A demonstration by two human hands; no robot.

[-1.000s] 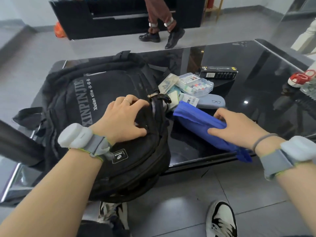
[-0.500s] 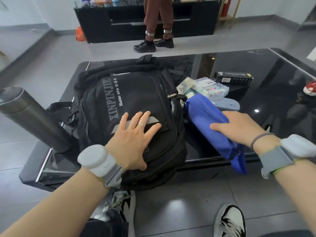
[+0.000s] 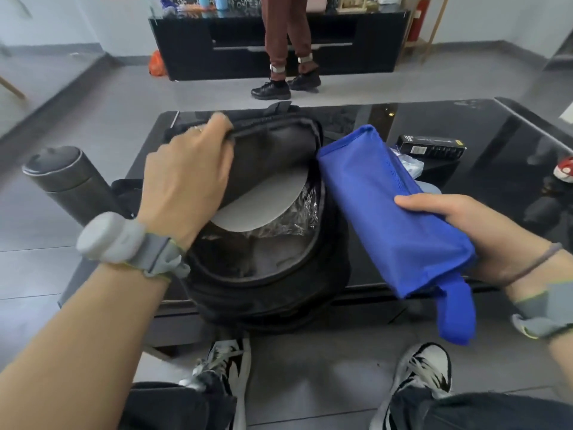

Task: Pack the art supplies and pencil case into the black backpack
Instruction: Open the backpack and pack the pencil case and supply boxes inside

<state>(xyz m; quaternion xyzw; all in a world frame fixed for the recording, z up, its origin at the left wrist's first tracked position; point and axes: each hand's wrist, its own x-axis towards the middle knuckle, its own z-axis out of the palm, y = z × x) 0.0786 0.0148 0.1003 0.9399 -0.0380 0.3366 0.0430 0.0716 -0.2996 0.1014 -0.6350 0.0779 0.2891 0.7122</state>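
The black backpack [image 3: 266, 293] lies on the glossy black table [image 3: 465, 119] with its main compartment open toward me. My left hand [image 3: 189, 172] grips the backpack's front flap and holds it lifted back. Inside show a grey rounded panel [image 3: 263, 206] and some crinkled clear plastic [image 3: 297, 218]. My right hand [image 3: 471, 231] grips a blue fabric pencil case [image 3: 387, 212], held tilted in the air just right of the opening, its strap hanging down. A clear box of art supplies [image 3: 409, 164] lies mostly hidden behind the case.
A black rectangular box [image 3: 431, 147] lies on the table at the back right. A dark metal flask [image 3: 65, 181] sticks out at the table's left side. A red and white object [image 3: 564, 173] sits at the right edge. A person stands beyond the table by a black cabinet.
My left hand went from lying flat on the backpack's front to gripping its flap and pulling it open. My right hand lifted the blue pencil case off the table.
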